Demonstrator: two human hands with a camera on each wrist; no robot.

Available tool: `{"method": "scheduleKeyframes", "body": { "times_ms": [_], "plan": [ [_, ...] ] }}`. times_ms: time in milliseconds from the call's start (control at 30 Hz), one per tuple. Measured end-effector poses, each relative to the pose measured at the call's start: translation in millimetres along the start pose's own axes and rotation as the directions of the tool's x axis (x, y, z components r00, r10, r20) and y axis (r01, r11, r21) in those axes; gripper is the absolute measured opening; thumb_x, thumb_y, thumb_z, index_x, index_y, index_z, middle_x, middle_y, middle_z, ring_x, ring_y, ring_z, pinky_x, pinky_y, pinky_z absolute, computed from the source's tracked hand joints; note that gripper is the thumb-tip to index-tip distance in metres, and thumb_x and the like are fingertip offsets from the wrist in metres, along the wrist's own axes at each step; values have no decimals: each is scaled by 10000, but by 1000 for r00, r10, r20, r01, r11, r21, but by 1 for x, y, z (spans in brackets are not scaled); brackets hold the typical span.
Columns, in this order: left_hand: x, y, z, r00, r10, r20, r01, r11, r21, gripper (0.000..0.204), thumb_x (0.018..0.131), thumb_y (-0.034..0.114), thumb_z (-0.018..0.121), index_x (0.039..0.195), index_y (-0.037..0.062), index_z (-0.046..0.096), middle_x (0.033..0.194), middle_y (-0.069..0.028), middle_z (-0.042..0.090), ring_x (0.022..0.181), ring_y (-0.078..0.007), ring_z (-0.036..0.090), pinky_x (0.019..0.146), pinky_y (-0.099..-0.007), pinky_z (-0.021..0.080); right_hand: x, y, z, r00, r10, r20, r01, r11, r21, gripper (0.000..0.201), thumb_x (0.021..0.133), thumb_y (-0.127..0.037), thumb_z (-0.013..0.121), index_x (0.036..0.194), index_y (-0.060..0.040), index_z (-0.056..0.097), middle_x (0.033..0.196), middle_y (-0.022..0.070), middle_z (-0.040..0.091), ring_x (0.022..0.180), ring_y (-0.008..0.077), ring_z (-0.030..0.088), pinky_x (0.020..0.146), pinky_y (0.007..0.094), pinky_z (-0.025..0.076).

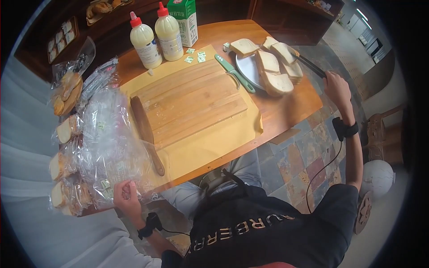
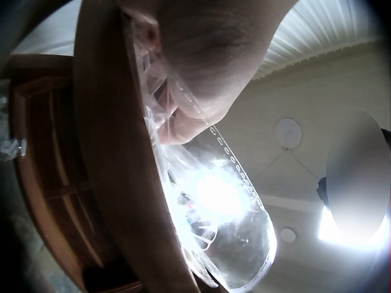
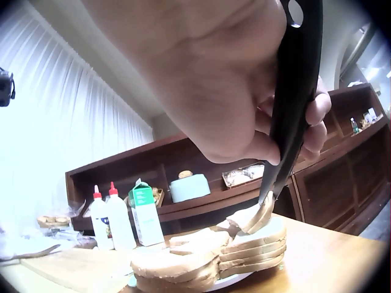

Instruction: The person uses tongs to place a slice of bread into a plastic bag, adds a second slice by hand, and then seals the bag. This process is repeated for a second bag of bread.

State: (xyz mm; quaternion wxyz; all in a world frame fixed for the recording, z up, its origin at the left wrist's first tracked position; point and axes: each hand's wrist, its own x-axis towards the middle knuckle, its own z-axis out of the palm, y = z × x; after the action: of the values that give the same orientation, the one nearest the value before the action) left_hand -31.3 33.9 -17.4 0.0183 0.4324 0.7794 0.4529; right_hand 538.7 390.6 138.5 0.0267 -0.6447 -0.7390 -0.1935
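Note:
My right hand [image 1: 338, 91] grips black tongs [image 1: 311, 65] above the far right of the table. In the right wrist view, the tong tips close on the upper edge of a tilted bread slice [image 3: 258, 215], over stacked bread slices [image 3: 253, 251]. These stacks fill a white plate [image 1: 245, 67], whose left rim shows. At the table's front left edge my left hand [image 1: 127, 196] rests with fingers loosely curled against clear plastic bags [image 1: 105, 134]. Bag film overlaps the fingers [image 2: 183, 128] in the left wrist view.
A wooden cutting board [image 1: 192, 100] lies on yellow paper [image 1: 187, 161], with a wooden-handled knife [image 1: 144, 120] along its left edge. Beside the plate lies a green knife [image 1: 234, 73]. Two squeeze bottles [image 1: 169, 38] and a green-white carton [image 1: 188, 27] stand behind. Bagged bread [image 1: 65, 165] lines the left.

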Motion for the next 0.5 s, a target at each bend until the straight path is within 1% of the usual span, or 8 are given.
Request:
{"method": "scheduleKeyframes", "body": {
  "times_ms": [33,167,233,267,333,400,467,500],
  "plan": [
    [0,1,0,1000,-4,-1,4,1000,2,95,829,21,694,917,19,659,771,-9,532,680,-121,451,580,-282,330,0,-1,0,999,-34,6,35,999,-38,217,935,-215,559,1008,-15,603,974,225,666,915,430,642,804,520,510],
    [1,2,0,1000,0,5,0,1000,16,90,832,26,695,915,23,661,772,-5,535,679,-116,449,574,-278,321,0,-2,-3,999,-6,36,8,999,-49,236,931,-217,572,998,7,601,979,235,665,934,434,638,813,515,507],
    [0,0,0,1000,-9,1,9,1000,5,87,833,29,696,913,26,663,778,-3,544,677,-112,447,569,-275,314,2,8,-5,996,70,62,-77,991,105,265,917,-211,601,996,41,623,962,257,669,933,437,643,807,501,504],
    [0,-1,0,1000,-9,-1,9,1000,5,87,833,29,696,913,26,663,778,-3,544,677,-112,447,569,-275,314,5,18,-3,996,69,61,-76,992,106,265,917,-211,601,996,41,623,962,257,669,933,437,643,807,501,504],
    [1,-2,0,1000,8,4,-8,1000,17,87,831,30,698,912,29,665,787,-3,556,673,-110,446,566,-276,313,10,30,-6,987,52,150,-88,965,246,289,908,-216,615,1014,49,654,933,267,676,929,437,646,799,484,500],
    [1,-2,0,1000,12,1,-12,1000,17,88,831,30,700,913,30,666,790,-4,560,672,-112,447,567,-276,316,7,29,-21,974,98,205,-155,946,283,298,903,-215,620,1032,49,669,905,267,679,925,433,650,793,472,498],
    [1,-2,0,1000,16,-1,-16,1000,16,89,831,31,702,913,30,668,794,-5,565,672,-113,449,567,-276,318,5,21,-39,892,259,371,-383,868,315,285,909,-211,608,1018,47,667,902,263,676,923,437,641,804,474,495],
    [0,-2,0,1000,12,0,-12,1000,19,90,830,31,703,914,30,668,795,-6,566,673,-115,451,567,-277,321,4,25,-36,891,260,371,-384,869,313,285,909,-211,608,1018,47,667,902,263,676,923,437,641,804,474,495]
  ]
}}
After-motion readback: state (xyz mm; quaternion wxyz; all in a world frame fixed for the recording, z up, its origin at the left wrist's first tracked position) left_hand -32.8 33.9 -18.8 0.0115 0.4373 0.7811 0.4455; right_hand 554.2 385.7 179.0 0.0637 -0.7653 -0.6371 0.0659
